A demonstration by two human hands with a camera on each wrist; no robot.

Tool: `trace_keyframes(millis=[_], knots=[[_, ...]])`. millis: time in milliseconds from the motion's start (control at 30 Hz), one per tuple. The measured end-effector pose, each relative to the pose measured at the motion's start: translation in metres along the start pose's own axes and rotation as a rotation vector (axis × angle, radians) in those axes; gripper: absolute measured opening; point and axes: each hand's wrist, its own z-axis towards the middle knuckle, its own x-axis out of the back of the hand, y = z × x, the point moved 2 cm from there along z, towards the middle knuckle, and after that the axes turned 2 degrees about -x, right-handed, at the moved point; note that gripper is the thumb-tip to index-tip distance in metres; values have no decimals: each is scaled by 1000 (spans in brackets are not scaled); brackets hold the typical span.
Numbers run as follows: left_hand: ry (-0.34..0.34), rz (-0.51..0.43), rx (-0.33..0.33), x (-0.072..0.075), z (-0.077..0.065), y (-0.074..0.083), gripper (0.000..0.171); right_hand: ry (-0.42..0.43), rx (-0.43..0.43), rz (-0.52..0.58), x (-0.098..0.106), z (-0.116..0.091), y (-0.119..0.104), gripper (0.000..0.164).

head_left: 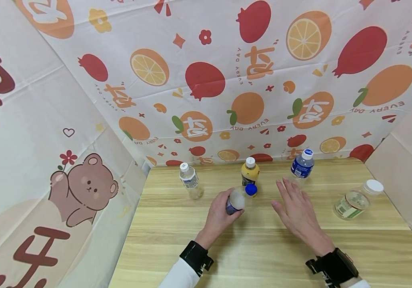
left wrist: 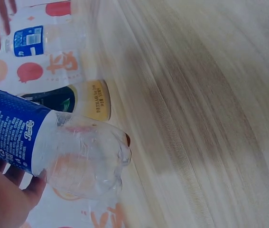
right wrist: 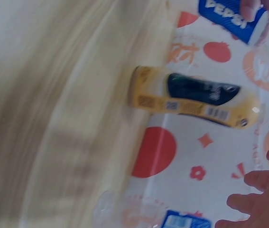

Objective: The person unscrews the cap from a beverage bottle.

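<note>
My left hand [head_left: 220, 210] grips a clear Pepsi bottle [head_left: 237, 201] with a blue label and a blue cap. In the left wrist view, fingers and thumb wrap its blue label [left wrist: 13, 128], and the bare transparent base sticks out beyond them. Just behind it stands a yellow bottle [head_left: 250, 172] with a white cap and a dark label. My right hand [head_left: 297, 212] hovers over the table with fingers spread, holding nothing. Beyond its fingertips is a clear bottle [head_left: 302, 166] with a blue label and a blue-and-white cap.
A clear bottle [head_left: 190, 180] with a white cap stands at the back left of the wooden table [head_left: 263, 256]. On the right is a wide clear jar [head_left: 353, 204] with a green-and-white label and white lid. A fruit-printed cloth [head_left: 206, 40] hangs behind the table.
</note>
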Motion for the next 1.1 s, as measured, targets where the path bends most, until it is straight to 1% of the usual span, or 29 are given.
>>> trace_keyframes(millis=[133, 233, 533, 667, 767, 967, 1100], knots=[[7, 76, -52, -3, -2, 1, 76, 12, 15, 1, 4, 3, -14, 67], [8, 110, -81, -6, -3, 2, 77, 37, 33, 2, 6, 5, -24, 67], [7, 117, -83, -10, -7, 4, 77, 85, 73, 11, 7, 7, -43, 67], [14, 152, -91, -11, -7, 5, 77, 143, 118, 37, 7, 9, -48, 61], [25, 190, -107, -12, -7, 5, 79, 169, 130, 59, 7, 10, -52, 55], [51, 260, -150, -12, -7, 6, 82, 188, 112, 98, 7, 13, -57, 41], [77, 281, -173, -13, -7, 6, 85, 183, 88, 129, 6, 14, -58, 34]])
